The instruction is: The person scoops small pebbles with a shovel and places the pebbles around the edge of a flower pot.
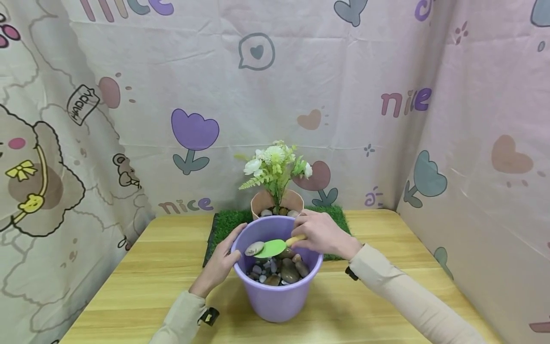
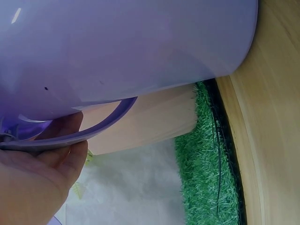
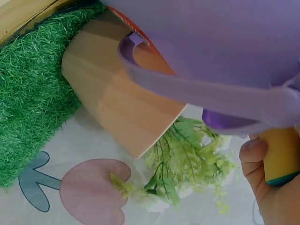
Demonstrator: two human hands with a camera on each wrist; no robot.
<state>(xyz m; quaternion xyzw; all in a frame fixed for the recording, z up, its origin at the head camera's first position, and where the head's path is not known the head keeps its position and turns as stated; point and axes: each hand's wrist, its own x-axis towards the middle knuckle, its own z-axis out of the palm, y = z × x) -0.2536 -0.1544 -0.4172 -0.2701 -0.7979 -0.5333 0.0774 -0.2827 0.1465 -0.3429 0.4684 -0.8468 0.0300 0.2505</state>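
Note:
A purple bucket [image 1: 278, 298] with stones of mixed sizes [image 1: 290, 270] inside stands on the wooden table. My left hand [image 1: 221, 260] grips its rim on the left side; in the left wrist view the fingers [image 2: 70, 159] curl around the rim and handle. At the right rim, my right hand [image 1: 320, 232] holds a small trowel by its yellow handle [image 3: 281, 154]. The trowel's green blade [image 1: 271, 248] is over the stones inside the bucket, with a pale oval stone [image 1: 255, 248] at its tip, near the bucket's left inner wall.
Behind the bucket, a peach pot [image 1: 257, 203] holds white and green flowers [image 1: 275, 165] and some stones. Green artificial turf [image 1: 229, 222] lies around the pot on the wooden table [image 1: 172, 243]. A patterned cloth [image 1: 258, 95] hangs behind and at both sides.

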